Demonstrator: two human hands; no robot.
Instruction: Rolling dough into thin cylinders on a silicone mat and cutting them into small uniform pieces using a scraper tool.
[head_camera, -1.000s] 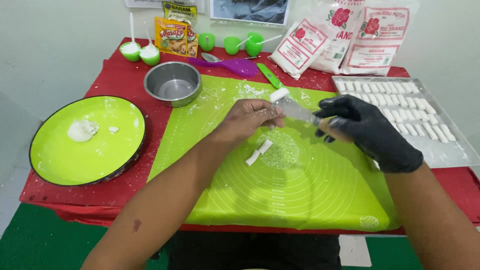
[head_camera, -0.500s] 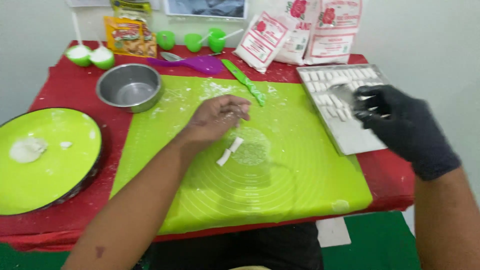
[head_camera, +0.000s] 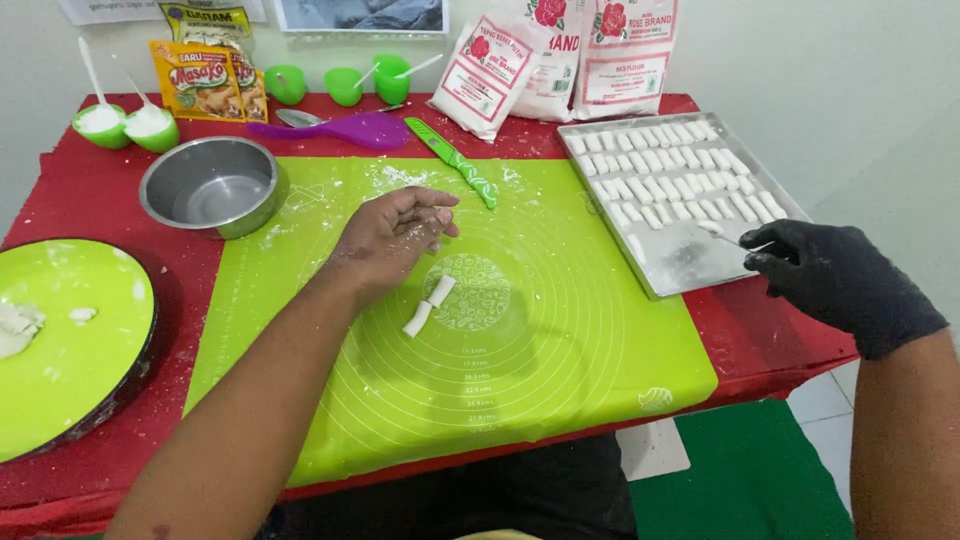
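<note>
Dough pieces (head_camera: 428, 305) on green mat (head_camera: 560, 330) (red table (head_camera: 70, 195), white wall); left hand (head_camera: 392, 235) grip loose, right hand (head_camera: 830, 275) pinching blade (head_camera: 735, 238).

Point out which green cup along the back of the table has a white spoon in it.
The rightmost small green cup, beside the flour bags: a white spoon handle sticks out of it toward the right. The other two small green cups hold none.

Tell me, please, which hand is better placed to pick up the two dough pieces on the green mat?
Probably the left hand: it rests bare just above the dough pieces, while the gloved right hand is at the metal tray.
</note>
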